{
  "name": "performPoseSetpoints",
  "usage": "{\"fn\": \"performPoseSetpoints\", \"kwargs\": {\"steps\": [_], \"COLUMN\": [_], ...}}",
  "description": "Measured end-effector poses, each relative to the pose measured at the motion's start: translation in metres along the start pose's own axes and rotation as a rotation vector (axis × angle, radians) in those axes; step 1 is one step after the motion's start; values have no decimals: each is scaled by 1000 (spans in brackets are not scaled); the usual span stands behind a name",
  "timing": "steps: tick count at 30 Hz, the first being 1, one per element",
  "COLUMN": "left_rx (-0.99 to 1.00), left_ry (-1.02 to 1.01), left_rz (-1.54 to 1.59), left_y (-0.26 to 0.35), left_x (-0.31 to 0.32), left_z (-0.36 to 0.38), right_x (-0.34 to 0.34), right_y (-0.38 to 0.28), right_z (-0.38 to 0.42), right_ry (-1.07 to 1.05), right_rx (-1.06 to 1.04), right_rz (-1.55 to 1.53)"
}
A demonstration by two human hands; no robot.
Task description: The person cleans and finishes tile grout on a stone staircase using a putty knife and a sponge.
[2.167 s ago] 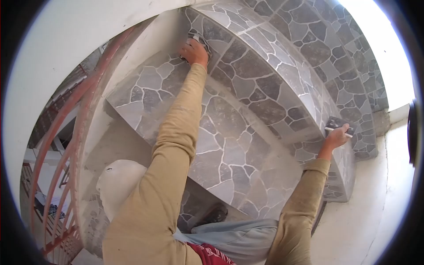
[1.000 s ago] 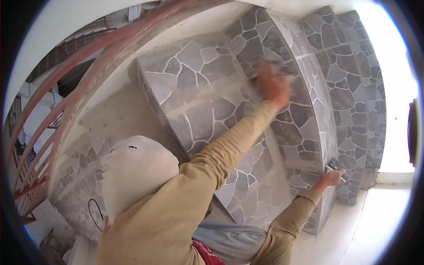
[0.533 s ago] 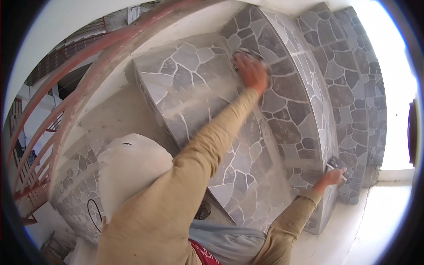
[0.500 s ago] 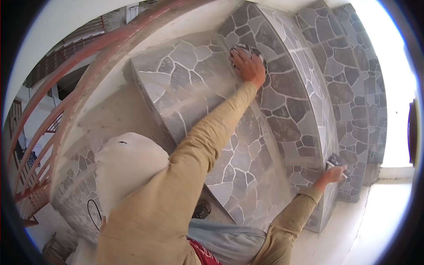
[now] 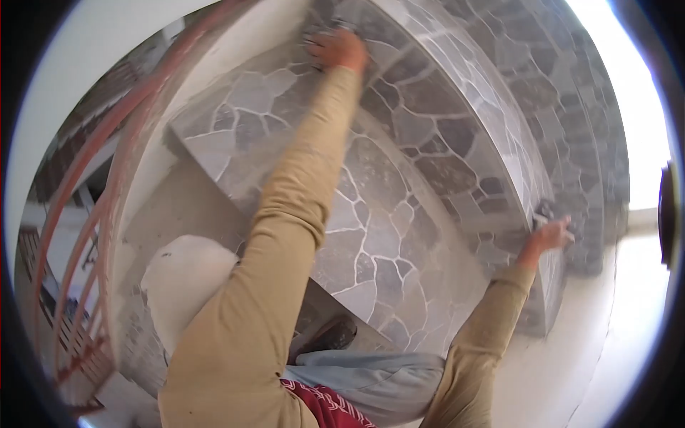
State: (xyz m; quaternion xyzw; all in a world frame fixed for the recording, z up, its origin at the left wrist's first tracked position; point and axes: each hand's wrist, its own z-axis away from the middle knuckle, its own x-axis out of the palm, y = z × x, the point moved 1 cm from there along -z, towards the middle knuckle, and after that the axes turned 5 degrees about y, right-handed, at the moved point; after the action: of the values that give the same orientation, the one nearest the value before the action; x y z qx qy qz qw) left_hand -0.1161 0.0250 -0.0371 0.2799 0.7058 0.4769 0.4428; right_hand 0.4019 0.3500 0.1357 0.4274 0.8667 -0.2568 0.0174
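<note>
My left hand (image 5: 339,48) reaches to the top of the view, fingers bent over a dark, mottled, crumpled rag (image 5: 322,34) against the stone-faced riser (image 5: 442,135). Motion blurs this hand, and the palm hides most of the rag. At the right, my right hand (image 5: 551,234) grips a small, flat, dark scraper-like tool (image 5: 544,211) by the edge of the upper step. Its exact kind does not show. Below the riser lies the stone-patterned tread (image 5: 367,214) with pale joints, partly dusted grey.
A red metal railing (image 5: 118,153) curves along the left. Further stone-clad steps (image 5: 571,143) rise at the right beside a white wall (image 5: 581,342). A pale rounded cloth shape (image 5: 185,285) bulges near my left shoulder. A dark shoe (image 5: 335,334) shows below the tread edge.
My left hand has moved up and left along the riser with the rag. The view has shifted; my right hand stays near the upper step's edge with the tool.
</note>
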Motion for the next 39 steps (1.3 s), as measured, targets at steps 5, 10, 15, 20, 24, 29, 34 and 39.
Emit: {"fn": "performPoseSetpoints", "kwargs": {"steps": [5, 10, 15, 20, 24, 29, 34, 39], "left_rx": [183, 357, 29, 338, 584, 608, 230, 144], "left_ry": [-149, -592, -478, -146, 144, 156, 21, -720], "left_rz": [39, -525, 587, 583, -574, -523, 522, 763], "left_y": [-29, 25, 31, 12, -50, -68, -17, 7], "left_x": [3, -47, -83, -45, 37, 43, -28, -144], "left_z": [-15, 199, 311, 168, -24, -32, 229, 423], "right_x": [-34, -38, -37, -36, -27, -28, -39, -33], "right_y": [-65, -80, -66, -63, -53, -64, -81, -64], "right_z": [26, 32, 26, 23, 20, 24, 29, 28], "right_ry": [1, 11, -33, 1, -2, 4, 16, 22], "right_rx": [359, 261, 334, 492, 429, 399, 370, 420], "right_rz": [-330, -339, -360, -522, -379, -411, -339, -423]}}
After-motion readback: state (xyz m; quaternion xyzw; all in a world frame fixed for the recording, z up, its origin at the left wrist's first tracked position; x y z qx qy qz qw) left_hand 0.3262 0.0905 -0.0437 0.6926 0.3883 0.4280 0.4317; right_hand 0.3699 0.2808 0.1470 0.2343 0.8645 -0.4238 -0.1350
